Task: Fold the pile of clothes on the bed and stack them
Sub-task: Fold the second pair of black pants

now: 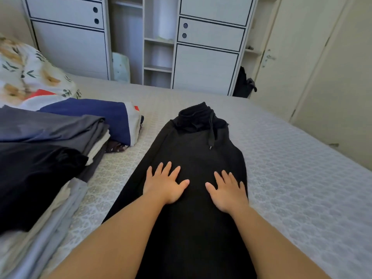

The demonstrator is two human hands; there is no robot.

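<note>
A pair of black drawstring trousers (193, 154) lies lengthwise down the middle of the bed (291, 178), waistband at the far end with its cord hanging loose. My left hand (164, 184) and my right hand (227, 190) lie flat on the fabric side by side, fingers straight and spread, pressing it down. To the left sits a stack of folded clothes (50, 127), grey on top with white layers under it. A black garment (34, 178) rests on a nearer pile of pale folded items. A navy and white folded piece (112, 117) lies behind the grey stack.
A floral duvet (26, 73) is bunched at the far left. White wardrobes (205, 57) with open shelves stand beyond the bed. A door (291, 57) is at the right, with a dark bag (243, 83) beside it. The bed's right half shows patterned cover.
</note>
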